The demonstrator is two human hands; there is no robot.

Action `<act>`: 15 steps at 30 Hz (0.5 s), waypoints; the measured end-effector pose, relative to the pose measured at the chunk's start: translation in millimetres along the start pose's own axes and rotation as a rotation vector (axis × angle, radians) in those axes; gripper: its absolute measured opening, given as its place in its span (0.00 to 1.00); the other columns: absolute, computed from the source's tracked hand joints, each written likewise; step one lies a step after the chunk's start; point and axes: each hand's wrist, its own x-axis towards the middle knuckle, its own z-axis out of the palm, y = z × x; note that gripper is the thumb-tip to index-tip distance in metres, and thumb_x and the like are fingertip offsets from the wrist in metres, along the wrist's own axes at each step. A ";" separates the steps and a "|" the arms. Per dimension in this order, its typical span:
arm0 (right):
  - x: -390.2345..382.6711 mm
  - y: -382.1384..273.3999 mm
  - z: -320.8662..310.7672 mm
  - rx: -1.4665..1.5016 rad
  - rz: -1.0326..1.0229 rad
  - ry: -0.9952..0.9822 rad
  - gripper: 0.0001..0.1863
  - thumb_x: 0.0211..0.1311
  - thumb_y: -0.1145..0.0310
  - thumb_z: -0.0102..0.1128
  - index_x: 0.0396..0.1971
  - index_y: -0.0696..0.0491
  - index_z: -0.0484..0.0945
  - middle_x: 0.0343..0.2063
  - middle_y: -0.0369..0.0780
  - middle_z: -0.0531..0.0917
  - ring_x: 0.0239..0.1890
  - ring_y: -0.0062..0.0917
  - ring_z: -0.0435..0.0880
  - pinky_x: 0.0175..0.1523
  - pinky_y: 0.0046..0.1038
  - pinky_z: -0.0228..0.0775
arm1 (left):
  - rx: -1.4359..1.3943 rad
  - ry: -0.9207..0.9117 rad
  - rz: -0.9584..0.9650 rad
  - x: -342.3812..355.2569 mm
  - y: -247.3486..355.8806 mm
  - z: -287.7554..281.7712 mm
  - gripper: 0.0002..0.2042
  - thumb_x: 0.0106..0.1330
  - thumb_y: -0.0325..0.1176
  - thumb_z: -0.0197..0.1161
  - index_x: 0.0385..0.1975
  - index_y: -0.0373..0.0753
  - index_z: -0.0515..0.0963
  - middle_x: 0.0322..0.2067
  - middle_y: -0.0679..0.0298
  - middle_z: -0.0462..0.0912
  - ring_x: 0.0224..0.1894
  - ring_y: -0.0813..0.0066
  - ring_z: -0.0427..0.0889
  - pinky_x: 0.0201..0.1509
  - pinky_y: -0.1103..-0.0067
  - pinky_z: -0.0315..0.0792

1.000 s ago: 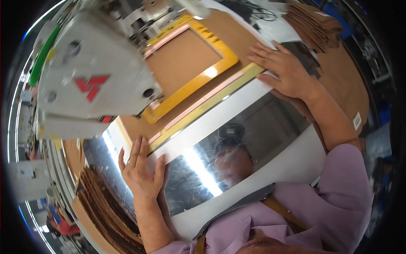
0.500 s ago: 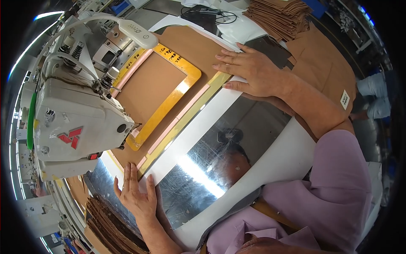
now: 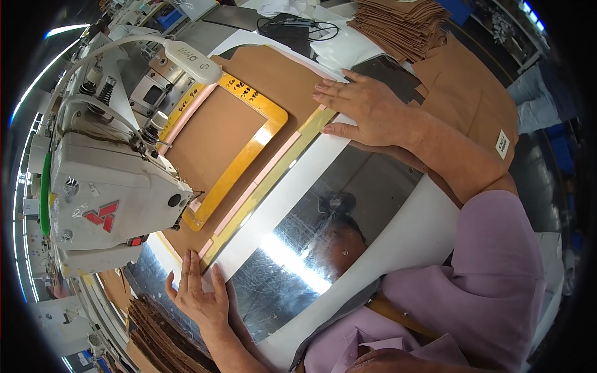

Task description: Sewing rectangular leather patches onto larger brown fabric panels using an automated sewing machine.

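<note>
A flat brown leather-like panel [image 3: 283, 74] lies under a yellow rectangular frame [image 3: 245, 169] with handwritten marks, beside the white sewing machine head [image 3: 118, 180]. Along the panel's near side run a pink strip [image 3: 268, 166] and a yellow-green strip [image 3: 255, 197], above a white band [image 3: 293, 193]. My left hand [image 3: 202, 301] rests at the near-left end of these strips, fingers stretched out. Over the far-right end lies my right hand [image 3: 372, 110], flat with its fingers spread. Neither hand grips anything; the material under the right palm is hidden.
A shiny metal plate [image 3: 311, 248] lies between my arms, reflecting light. Stacked brown pieces [image 3: 398, 28] sit at the far right, with a larger brown sheet [image 3: 466, 93] nearer. Dark-edged brown pieces [image 3: 165, 332] are piled at lower left. A black cable [image 3: 298, 25] lies at the back.
The whole view has shifted slightly, so most things sit a little further left. Both hands keep their places at the two ends of the strips.
</note>
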 end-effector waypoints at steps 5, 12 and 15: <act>-2.4 2.4 1.3 -0.044 0.004 0.008 0.31 0.69 0.45 0.56 0.58 0.56 0.78 0.61 0.46 0.79 0.67 0.33 0.73 0.74 0.44 0.58 | -0.009 0.023 0.016 2.6 -0.8 3.9 0.20 0.68 0.44 0.62 0.52 0.35 0.83 0.53 0.57 0.86 0.58 0.68 0.83 0.72 0.64 0.55; -0.6 -0.6 8.9 0.094 -0.064 0.046 0.30 0.67 0.46 0.60 0.58 0.53 0.78 0.61 0.48 0.77 0.67 0.38 0.74 0.73 0.48 0.58 | 0.023 0.074 0.097 -5.9 -14.1 6.0 0.19 0.68 0.40 0.62 0.51 0.32 0.82 0.51 0.53 0.86 0.54 0.63 0.85 0.69 0.61 0.59; -0.7 -4.9 16.1 0.218 -0.034 0.035 0.32 0.67 0.44 0.58 0.60 0.53 0.77 0.64 0.50 0.75 0.69 0.43 0.69 0.73 0.49 0.56 | 0.086 0.184 0.115 -1.4 8.3 -14.6 0.16 0.70 0.46 0.65 0.42 0.39 0.89 0.46 0.66 0.89 0.43 0.68 0.89 0.58 0.66 0.71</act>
